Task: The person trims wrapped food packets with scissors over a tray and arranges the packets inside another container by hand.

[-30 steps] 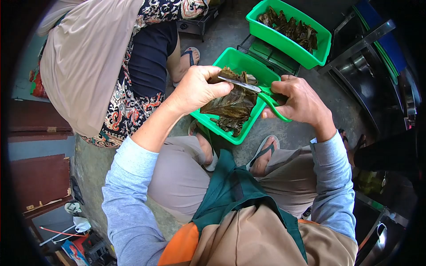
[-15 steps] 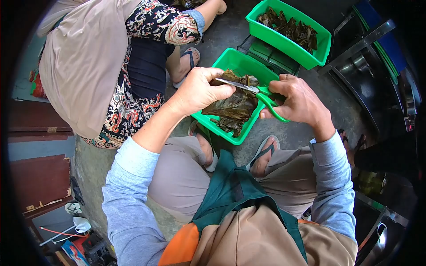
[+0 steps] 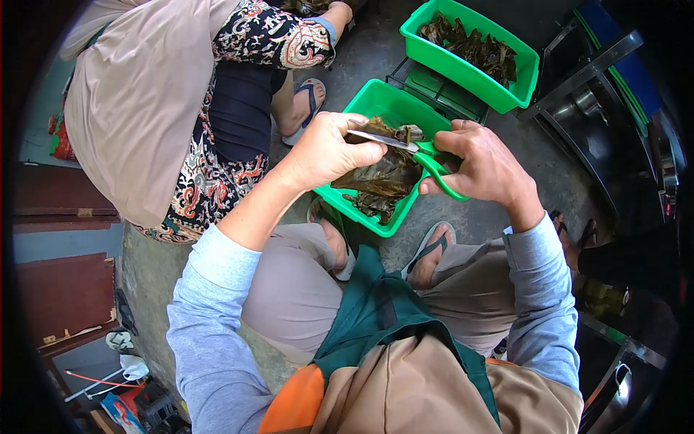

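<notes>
My left hand [image 3: 329,150] pinches a brown, wilted leaf [image 3: 382,176] between thumb and fingers. In my right hand [image 3: 483,163] is a pair of scissors with green handles [image 3: 442,176], the fingers wrapped round the loops. Their metal blades [image 3: 383,138] lie across the upper part of the leaf and reach to my left thumb. Below both hands stands a green basin [image 3: 391,230] with more dark leaves [image 3: 372,205] in it. The leaf hangs over this basin and hides part of its inside.
A second green basin [image 3: 531,81] of dark leaves stands beyond, by a dark metal rack [image 3: 444,98]. Close on my left sits another person [image 3: 137,123] with a sandalled foot [image 3: 307,108]. Metal shelving [image 3: 593,76] lines the right side.
The scissors have shifted slightly to the left and down across the leaf. The other person's arm has moved a little. My grips stay the same.
</notes>
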`<state>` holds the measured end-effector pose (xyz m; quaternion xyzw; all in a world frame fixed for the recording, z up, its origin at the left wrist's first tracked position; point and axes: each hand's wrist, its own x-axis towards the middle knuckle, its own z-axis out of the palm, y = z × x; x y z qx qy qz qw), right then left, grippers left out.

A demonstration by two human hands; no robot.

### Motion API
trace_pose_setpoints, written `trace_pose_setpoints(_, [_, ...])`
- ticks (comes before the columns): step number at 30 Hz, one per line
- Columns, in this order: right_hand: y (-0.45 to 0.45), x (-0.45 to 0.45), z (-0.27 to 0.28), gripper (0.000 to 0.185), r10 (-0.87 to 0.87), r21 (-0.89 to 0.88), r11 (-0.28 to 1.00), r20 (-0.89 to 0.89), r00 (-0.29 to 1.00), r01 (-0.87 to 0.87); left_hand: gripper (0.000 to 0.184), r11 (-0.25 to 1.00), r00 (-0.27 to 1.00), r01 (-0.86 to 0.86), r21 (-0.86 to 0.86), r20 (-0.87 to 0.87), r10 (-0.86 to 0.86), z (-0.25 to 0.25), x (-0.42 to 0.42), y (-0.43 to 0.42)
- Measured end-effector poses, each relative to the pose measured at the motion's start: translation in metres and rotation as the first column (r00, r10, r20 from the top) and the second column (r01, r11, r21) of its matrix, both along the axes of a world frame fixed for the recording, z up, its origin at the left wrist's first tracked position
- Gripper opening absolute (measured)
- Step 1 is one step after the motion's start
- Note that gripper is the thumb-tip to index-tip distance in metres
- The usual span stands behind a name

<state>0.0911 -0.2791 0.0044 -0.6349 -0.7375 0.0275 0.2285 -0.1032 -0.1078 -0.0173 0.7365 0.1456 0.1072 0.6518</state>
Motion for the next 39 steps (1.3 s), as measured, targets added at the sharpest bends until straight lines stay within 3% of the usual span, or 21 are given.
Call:
trace_pose_setpoints(25, [0.0008,0.0024,0.0036,0.048,0.014,0.024,1.0,0.034,0.999,-0.014,0.024,0.999,0.999,-0.006,-0.038,0.051,0.008,-0.0005,0.0008,-0.0038])
trace_pose_setpoints(31, [0.0017,-0.0022,0.0099,0.048,0.02,0.01,1.0,0.04,0.999,-0.021,0.027,0.998,0.998,0.064,-0.001,-0.011,-0.064,-0.0038,0.0,0.0006])
trace_pose_setpoints(39, [0.0003,0.0032,0.0069,0.049,0.023,0.001,1.0,0.047,0.999,-0.024,0.023,0.994,1.0,0.011,-0.113,0.007,-0.01,-0.0009,0.0028,-0.006])
